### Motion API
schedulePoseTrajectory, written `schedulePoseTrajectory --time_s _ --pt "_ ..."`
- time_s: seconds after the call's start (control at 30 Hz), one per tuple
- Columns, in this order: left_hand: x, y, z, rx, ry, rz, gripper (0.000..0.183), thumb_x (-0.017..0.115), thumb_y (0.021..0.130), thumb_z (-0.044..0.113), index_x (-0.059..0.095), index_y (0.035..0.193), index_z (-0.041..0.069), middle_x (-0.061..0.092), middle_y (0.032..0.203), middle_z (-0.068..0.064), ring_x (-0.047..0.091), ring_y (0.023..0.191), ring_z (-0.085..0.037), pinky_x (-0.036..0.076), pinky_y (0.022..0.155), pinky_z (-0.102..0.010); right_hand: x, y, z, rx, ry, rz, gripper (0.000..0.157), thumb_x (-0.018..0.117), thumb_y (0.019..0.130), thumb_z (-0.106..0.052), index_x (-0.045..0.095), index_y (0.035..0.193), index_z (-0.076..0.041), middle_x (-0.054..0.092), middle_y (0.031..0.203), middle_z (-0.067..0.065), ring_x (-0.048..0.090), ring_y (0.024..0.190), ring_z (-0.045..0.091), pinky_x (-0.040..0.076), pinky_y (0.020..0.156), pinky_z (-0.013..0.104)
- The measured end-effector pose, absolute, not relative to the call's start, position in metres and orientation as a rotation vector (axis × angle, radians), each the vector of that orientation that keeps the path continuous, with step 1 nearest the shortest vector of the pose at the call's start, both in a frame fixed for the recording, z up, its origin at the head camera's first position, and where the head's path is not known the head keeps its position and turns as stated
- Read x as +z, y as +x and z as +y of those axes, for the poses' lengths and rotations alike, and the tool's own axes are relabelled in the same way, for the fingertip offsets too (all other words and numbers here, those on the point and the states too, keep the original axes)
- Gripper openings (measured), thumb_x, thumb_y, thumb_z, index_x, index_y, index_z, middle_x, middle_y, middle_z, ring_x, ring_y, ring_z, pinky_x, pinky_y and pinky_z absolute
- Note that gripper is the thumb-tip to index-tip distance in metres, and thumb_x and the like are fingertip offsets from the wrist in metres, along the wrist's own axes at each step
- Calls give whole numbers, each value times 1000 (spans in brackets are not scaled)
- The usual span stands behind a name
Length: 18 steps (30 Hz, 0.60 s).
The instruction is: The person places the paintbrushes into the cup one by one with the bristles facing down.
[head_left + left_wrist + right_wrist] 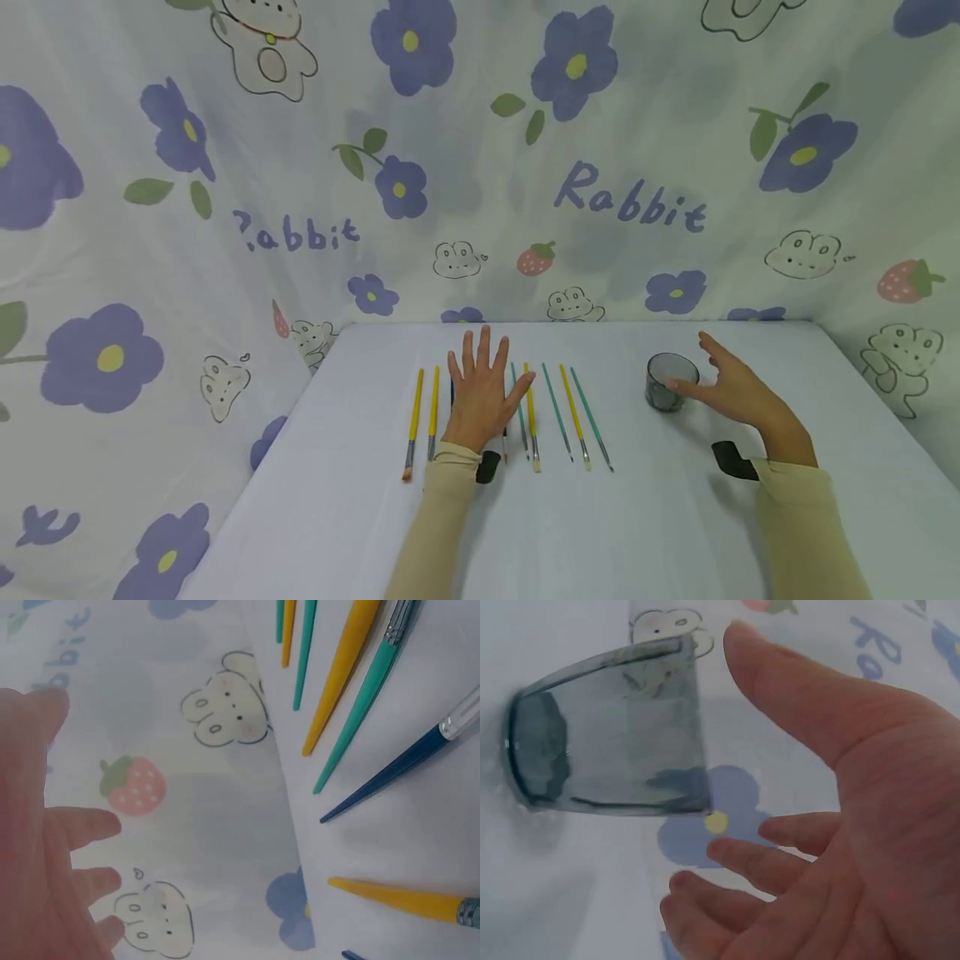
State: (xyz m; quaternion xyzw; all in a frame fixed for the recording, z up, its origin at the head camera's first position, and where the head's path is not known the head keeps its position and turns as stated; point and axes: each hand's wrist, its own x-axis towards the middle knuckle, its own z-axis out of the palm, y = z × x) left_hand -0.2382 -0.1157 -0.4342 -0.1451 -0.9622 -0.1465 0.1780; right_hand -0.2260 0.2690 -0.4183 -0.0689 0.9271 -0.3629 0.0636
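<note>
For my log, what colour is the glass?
The glass is transparent greyish teal, seen best in the right wrist view.

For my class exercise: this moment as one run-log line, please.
left hand: open, over brushes | right hand: open, near glass | glass: upright

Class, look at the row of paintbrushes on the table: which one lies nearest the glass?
The teal paintbrush at the row's right-hand end. The yellow paintbrush beside it and all the others lie further left, farther from the glass.
</note>
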Motion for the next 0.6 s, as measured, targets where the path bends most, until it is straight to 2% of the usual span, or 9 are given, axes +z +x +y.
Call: schedulePoseTrajectory --time_s 0.07,0.17,0.3,0.33,0.43,0.53,0.6 --pt "-433 -238 -117 -432 -395 -2723 75 47 103 60 40 159 11 22 172 -21 13 160 -46 15 121 -76 -425 -227 273 -1134 -226 2768 114 71 95 -50 -5 164 -1 12 168 34 26 148 62 35 110 75" --pt "-431 -240 -119 -430 -355 -2741 75 45 104 61 39 160 11 21 172 -20 11 161 -45 13 122 -76 -434 -228 277 -1190 -258 2727 108 72 95 -46 4 163 5 17 167 35 28 148 61 35 112 72" --pt "-429 -241 -122 -405 -306 -2752 74 44 105 60 38 160 12 20 172 -19 10 161 -44 14 123 -75 -443 -229 279 -1237 -280 2718 98 72 96 -44 20 160 9 33 162 33 39 145 56 39 113 67" --pt "-429 -241 -123 -406 -295 -2755 74 44 105 60 38 160 12 19 173 -19 10 161 -44 14 123 -74 -445 -229 279 -1255 -287 2718 96 73 96 -43 23 159 9 37 160 33 42 144 55 41 113 63" --pt "-428 -242 -127 -425 -275 -2754 74 43 105 60 37 160 11 19 173 -19 11 161 -45 13 123 -75 -450 -231 278 -1345 -293 2703 92 75 95 -38 28 158 9 46 156 30 51 140 50 54 105 34" --pt "-426 -242 -134 -486 -275 -2720 72 45 105 57 40 158 8 22 171 -22 14 159 -48 13 121 -77 -453 -233 276 -1455 -304 2656 89 77 94 -33 30 158 7 48 155 30 52 139 49 50 91 11" --pt "-425 -242 -139 -525 -273 -2677 70 48 105 54 44 155 6 26 168 -24 18 157 -50 15 120 -78 -456 -234 273 -1522 -308 2618 88 78 93 -31 32 158 6 48 155 30 51 139 49 49 87 7"
